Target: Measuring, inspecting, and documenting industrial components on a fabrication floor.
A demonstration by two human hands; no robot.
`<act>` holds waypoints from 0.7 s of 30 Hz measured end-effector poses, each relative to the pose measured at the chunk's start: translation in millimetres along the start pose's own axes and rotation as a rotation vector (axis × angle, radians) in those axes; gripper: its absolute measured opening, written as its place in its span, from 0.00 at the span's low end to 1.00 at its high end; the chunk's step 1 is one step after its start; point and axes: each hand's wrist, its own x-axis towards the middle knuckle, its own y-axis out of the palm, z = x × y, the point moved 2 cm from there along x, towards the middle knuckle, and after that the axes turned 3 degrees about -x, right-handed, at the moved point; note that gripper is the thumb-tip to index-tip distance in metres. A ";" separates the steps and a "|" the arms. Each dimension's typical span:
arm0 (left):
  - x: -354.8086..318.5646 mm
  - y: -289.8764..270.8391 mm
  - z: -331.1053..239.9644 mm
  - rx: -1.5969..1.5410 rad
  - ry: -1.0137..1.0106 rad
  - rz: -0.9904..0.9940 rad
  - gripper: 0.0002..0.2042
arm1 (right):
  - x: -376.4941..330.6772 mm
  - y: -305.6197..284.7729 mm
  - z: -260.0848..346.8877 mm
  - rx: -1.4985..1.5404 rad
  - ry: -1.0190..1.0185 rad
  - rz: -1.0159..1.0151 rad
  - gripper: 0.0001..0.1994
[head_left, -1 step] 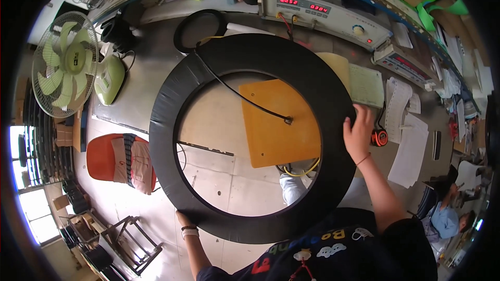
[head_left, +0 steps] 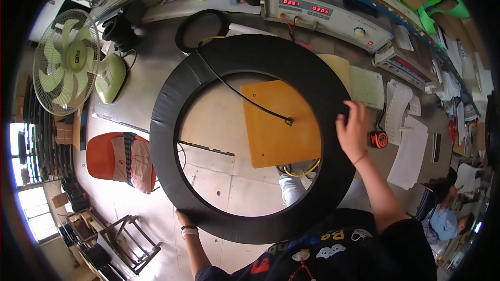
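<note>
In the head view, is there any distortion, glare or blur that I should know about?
In the head view, fisheye distortion bends the bench edge and leaves black corners; the window at the lower left is overexposed to white; the right hand on the black ring looks slightly soft, perhaps from motion; the left hand under the ring's lower edge is mostly hidden.

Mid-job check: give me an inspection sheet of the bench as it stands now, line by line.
Surface: grey bench, crowded along the back.
Job's things: large black ring held over the bench edge; orange board seen through it.
Clutter: papers, orange tape measure, green fan.
Grippers: left hand grips the ring's near rim; right hand rests on its right side.
Cables: thin black lead crosses the ring to the board; yellow wire below the board.
Surroundings: instrument with red digits, orange chair, another person at right.
</note>
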 end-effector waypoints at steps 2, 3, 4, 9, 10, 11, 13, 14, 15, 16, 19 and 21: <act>1.5 -2.8 -0.2 0.012 0.018 0.007 0.29 | 34.3 24.5 52.0 0.273 -0.139 0.213 0.17; -0.7 -5.8 -0.4 -0.051 0.035 0.091 0.31 | 47.1 42.8 82.4 0.366 -0.204 0.225 0.17; -4.0 -7.9 -2.1 -0.115 0.054 0.175 0.33 | 58.0 64.2 114.3 0.459 -0.270 0.237 0.17; -17.9 31.8 -11.6 -0.083 0.006 0.192 0.35 | 108.5 205.3 185.0 0.842 0.103 0.819 0.15; -19.7 33.2 -13.9 -0.086 -0.010 0.204 0.34 | 121.8 205.3 191.5 0.851 0.104 0.803 0.15; -14.4 18.3 -13.4 -0.095 0.033 0.231 0.34 | 133.4 199.9 207.2 1.205 0.215 0.859 0.15; -10.8 7.4 -13.4 -0.101 0.073 0.234 0.34 | 152.6 162.7 226.0 1.606 0.278 0.756 0.16; -4.3 -1.7 -11.1 -0.129 0.073 0.249 0.35 | 165.9 137.0 222.5 1.645 0.218 0.702 0.17; -2.0 -6.6 -10.6 -0.141 0.067 0.238 0.35 | 170.3 90.9 219.1 1.618 0.215 0.669 0.16; 0.5 -0.4 -15.1 -0.120 0.043 0.218 0.35 | 173.7 53.8 201.8 1.597 0.082 0.544 0.17; 5.7 24.6 -30.6 -0.094 0.004 0.214 0.36 | 161.4 -9.3 120.4 1.922 0.202 0.304 0.18; 11.9 17.9 -33.3 -0.077 0.018 0.218 0.37 | 145.0 -48.5 75.8 2.025 0.135 0.293 0.21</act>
